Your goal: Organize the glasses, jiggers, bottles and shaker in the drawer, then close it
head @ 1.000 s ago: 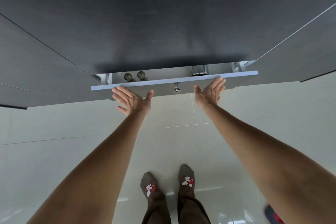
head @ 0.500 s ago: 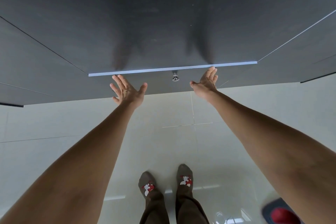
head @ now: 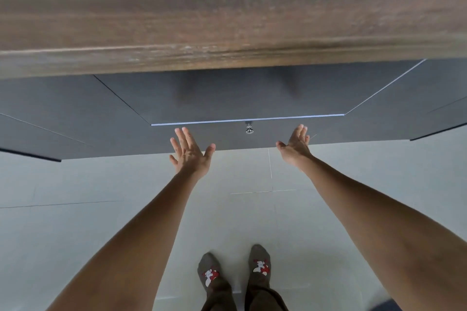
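While the drawer [head: 252, 139] sits shut, left hand [head: 190, 155] and right hand [head: 297, 145] reach forward — grip spread, empty.

Count: 1 drawer [head: 227, 135], shut. 1 knob [head: 249, 130] on its front. 1 wood countertop [head: 227, 20] above. 2 hands, both empty, fingers spread: left hand [head: 190, 155], right hand [head: 296, 145]. 2 socked feet: one sock [head: 209, 272], other sock [head: 260, 264]. Glasses, jiggers, bottles, shaker: 0 visible.
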`<state>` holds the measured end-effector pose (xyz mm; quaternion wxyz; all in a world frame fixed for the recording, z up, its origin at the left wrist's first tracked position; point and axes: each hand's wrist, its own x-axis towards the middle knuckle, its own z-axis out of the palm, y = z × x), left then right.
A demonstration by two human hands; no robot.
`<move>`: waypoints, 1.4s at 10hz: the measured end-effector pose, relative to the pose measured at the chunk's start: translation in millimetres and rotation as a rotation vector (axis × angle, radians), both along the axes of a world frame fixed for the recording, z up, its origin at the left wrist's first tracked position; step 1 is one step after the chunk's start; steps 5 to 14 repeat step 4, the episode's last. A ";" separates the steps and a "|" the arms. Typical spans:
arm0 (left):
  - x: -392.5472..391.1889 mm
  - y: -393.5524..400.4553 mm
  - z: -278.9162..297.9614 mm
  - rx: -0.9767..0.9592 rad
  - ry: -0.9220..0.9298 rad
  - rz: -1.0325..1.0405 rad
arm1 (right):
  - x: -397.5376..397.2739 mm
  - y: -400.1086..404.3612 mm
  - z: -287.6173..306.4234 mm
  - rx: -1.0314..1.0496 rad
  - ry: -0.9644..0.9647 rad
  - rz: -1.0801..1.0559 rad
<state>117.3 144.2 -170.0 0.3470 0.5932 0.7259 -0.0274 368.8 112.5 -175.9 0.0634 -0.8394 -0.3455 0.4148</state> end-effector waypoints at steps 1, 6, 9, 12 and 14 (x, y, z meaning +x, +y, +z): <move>-4.1 -19.5 36.9 0.034 -0.002 -0.062 | -2.0 -13.6 43.1 0.068 0.001 0.012; -20.0 -114.0 196.0 0.444 -0.155 -0.482 | -29.9 -99.7 203.1 0.634 -0.113 0.254; -20.0 -114.0 196.0 0.444 -0.155 -0.482 | -29.9 -99.7 203.1 0.634 -0.113 0.254; -20.0 -114.0 196.0 0.444 -0.155 -0.482 | -29.9 -99.7 203.1 0.634 -0.113 0.254; -20.0 -114.0 196.0 0.444 -0.155 -0.482 | -29.9 -99.7 203.1 0.634 -0.113 0.254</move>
